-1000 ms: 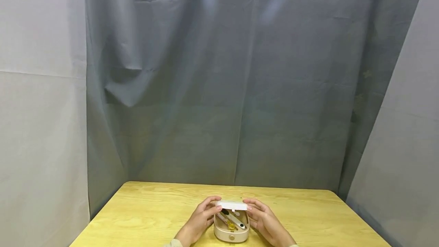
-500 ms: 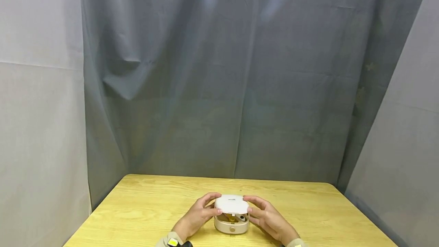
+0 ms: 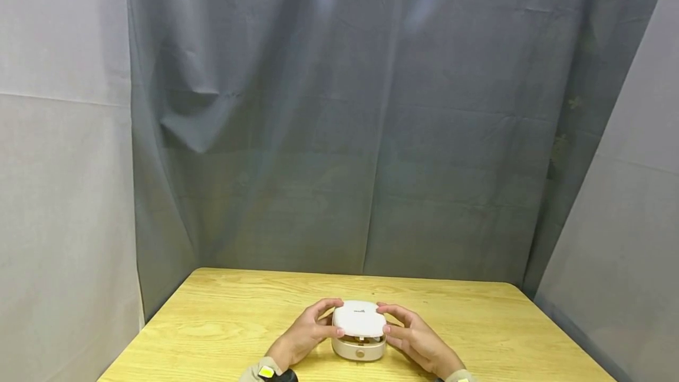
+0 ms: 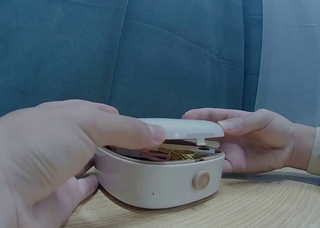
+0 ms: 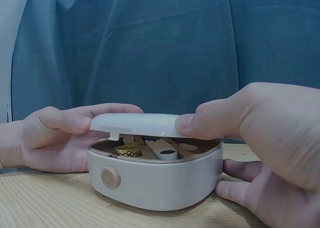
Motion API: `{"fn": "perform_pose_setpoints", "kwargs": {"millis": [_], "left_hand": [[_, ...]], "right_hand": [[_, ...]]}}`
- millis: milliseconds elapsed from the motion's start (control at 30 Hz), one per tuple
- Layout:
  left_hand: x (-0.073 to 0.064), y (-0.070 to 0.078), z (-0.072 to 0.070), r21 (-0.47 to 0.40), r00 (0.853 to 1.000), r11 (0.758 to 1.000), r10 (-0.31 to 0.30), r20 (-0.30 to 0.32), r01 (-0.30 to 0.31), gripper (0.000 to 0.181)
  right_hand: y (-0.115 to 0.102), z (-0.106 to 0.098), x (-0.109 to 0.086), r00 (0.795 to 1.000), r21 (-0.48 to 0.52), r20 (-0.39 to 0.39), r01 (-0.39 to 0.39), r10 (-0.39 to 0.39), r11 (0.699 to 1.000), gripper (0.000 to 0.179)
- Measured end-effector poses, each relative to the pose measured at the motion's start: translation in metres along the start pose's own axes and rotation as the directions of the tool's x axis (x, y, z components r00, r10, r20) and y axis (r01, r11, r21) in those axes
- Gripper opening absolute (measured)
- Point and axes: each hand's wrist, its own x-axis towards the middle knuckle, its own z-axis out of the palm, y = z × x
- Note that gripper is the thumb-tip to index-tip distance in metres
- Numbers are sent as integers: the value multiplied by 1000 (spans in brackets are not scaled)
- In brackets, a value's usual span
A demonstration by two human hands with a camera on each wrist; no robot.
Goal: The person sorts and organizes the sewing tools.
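Note:
A small cream box [image 3: 358,352] with a round tan button [image 5: 110,177] stands on the table. Its white lid [image 3: 359,318] is partly lowered, leaving a gap along the front. My left hand [image 3: 305,335] holds the lid's left side, thumb at the front edge. On the other side my right hand [image 3: 416,341] holds the lid the same way, lower fingers beside the box wall. Through the gap show a gold textured ring-like piece [image 5: 128,150], a white stick-like item with a dark oval [image 5: 162,150], and pinkish strands [image 4: 152,154]. The lid hides the rest.
The box is near the front of a light wooden table [image 3: 239,305]. Behind the table hangs a grey curtain [image 3: 297,134], with pale cloth panels [image 3: 63,193] at both sides.
The lid has swung down from nearly upright to almost closed over the box, both hands staying on it. The contents are now mostly covered. The head view has tilted slightly.

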Motion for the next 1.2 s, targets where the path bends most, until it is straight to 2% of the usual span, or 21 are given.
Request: {"fn": "perform_pose_setpoints", "kwargs": {"millis": [567,767,1200], "left_hand": [[3,-5,-1,13,1000,1000,-18,25,17,70],[2,-6,-1,2,999,1000,-19,38,19,72],[-1,-2,-1,11,998,1000,-26,49,25,72]], "right_hand": [[4,-3,-3,1000,-59,28,-4,5,998,45],[5,-2,-4,1000,-51,22,-7,8,999,46],[4,-1,-3,999,-82,40,-19,23,996,49]]}}
